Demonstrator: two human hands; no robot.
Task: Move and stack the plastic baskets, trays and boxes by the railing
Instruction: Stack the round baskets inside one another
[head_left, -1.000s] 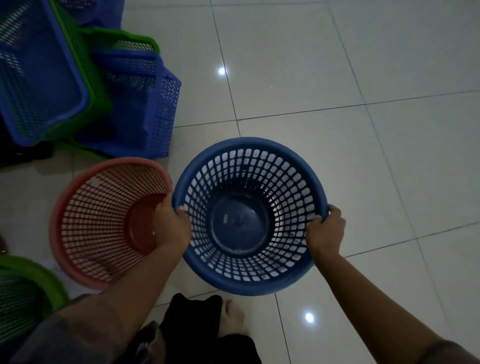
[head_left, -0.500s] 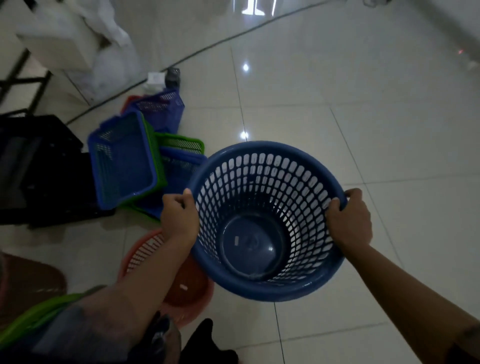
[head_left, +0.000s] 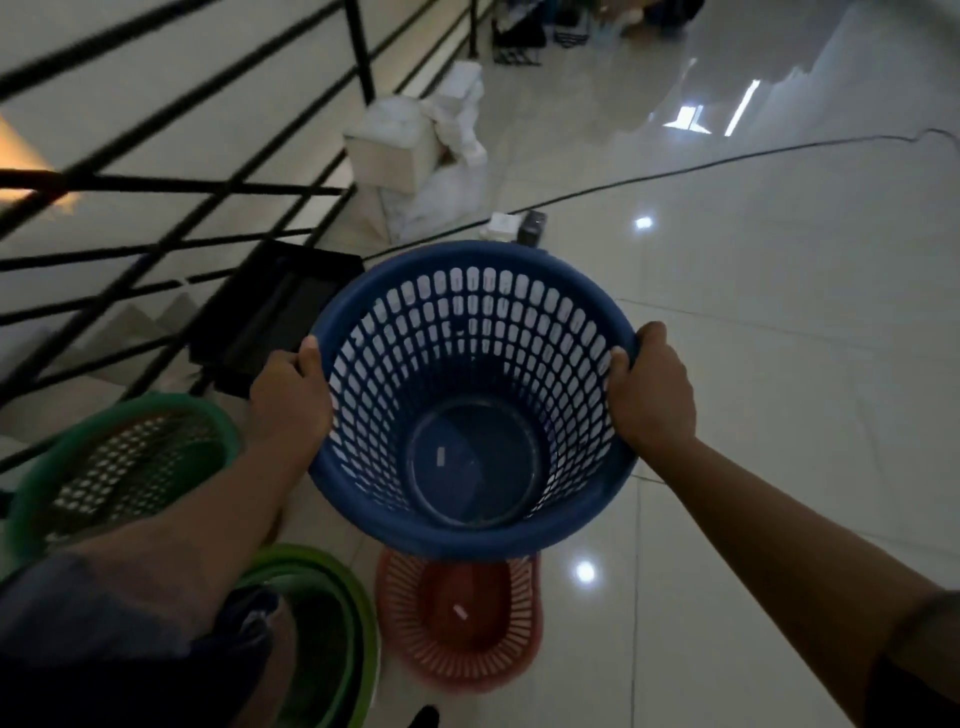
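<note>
— Both hands, left hand (head_left: 288, 397) and right hand (head_left: 652, 392), grip the round blue perforated plastic basket (head_left: 470, 400) by its rim, held above the floor near the black metal railing (head_left: 171, 182).
— Risk?
— Judged: catching the round pink plastic basket (head_left: 460, 623) below.

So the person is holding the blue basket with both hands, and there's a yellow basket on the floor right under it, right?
Not quite. The head view shows both the left hand and the right hand gripping the blue basket by its rim, but the basket on the floor below it is red, not yellow.

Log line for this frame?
left hand: grips rim | right hand: grips rim | blue basket: held above red basket | railing: left
</note>
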